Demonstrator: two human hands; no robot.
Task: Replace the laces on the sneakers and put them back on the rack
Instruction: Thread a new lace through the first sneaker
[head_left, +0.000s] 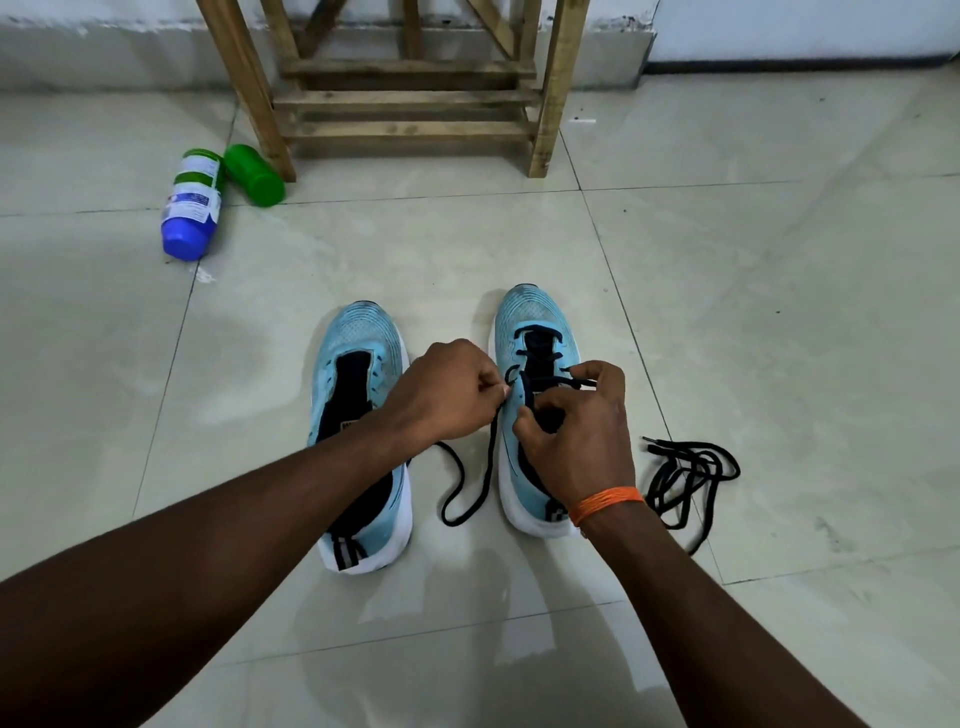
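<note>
Two light blue sneakers stand side by side on the tiled floor. The left sneaker (358, 358) has no lace in its eyelets. The right sneaker (535, 322) carries a black lace (470, 493) through its front eyelets, with a loose length curling on the floor between the shoes. My left hand (447, 395) pinches this lace beside the shoe's left eyelets. My right hand (576, 431) holds the shoe's upper at the tongue, its fingers curled at the lace. A second black lace (685, 473) lies bundled on the floor to the right.
A wooden rack (405, 98) with slatted shelves stands at the back against the wall. A blue-capped bottle (189, 208) and a green container (254, 174) lie on the floor left of the rack. Pale floor tiles surround the shoes.
</note>
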